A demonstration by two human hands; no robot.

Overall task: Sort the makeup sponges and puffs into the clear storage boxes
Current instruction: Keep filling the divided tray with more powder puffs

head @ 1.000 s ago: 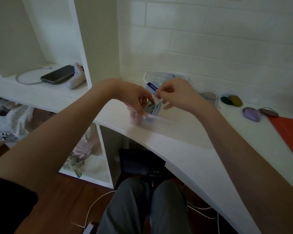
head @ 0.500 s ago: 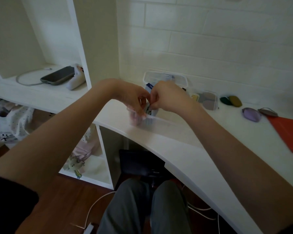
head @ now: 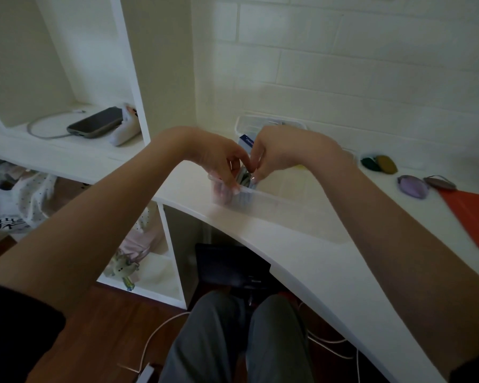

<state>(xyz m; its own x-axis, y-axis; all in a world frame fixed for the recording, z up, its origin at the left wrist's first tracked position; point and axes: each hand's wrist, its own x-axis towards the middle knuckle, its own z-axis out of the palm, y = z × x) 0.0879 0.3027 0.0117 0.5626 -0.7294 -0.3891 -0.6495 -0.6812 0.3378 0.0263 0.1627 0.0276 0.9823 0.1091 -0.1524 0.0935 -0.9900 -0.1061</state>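
Observation:
A long clear storage box [head: 277, 205] lies on the white desk near its front edge. Grey and bluish puffs [head: 244, 176] stand packed in its left end. My left hand [head: 219, 158] reaches into that end, fingers curled down over the box's near rim beside the puffs. My right hand [head: 282, 154] meets it from the right, fingertips pinching the top of the puffs. A second clear box [head: 249, 125] stands behind the hands by the wall. Loose on the desk to the right lie a green and an olive puff [head: 379, 163], a lilac puff [head: 412, 186] and a grey puff [head: 440, 182].
An orange sheet [head: 470, 214] lies at the desk's right edge. A phone [head: 97, 123] with a cable and a white pouch rest in the shelf niche on the left. My legs are under the desk, among cables on the wooden floor.
My right hand has moved left and down from above the box to the puffs, meeting my left hand. The left hand has stayed at the box's left end.

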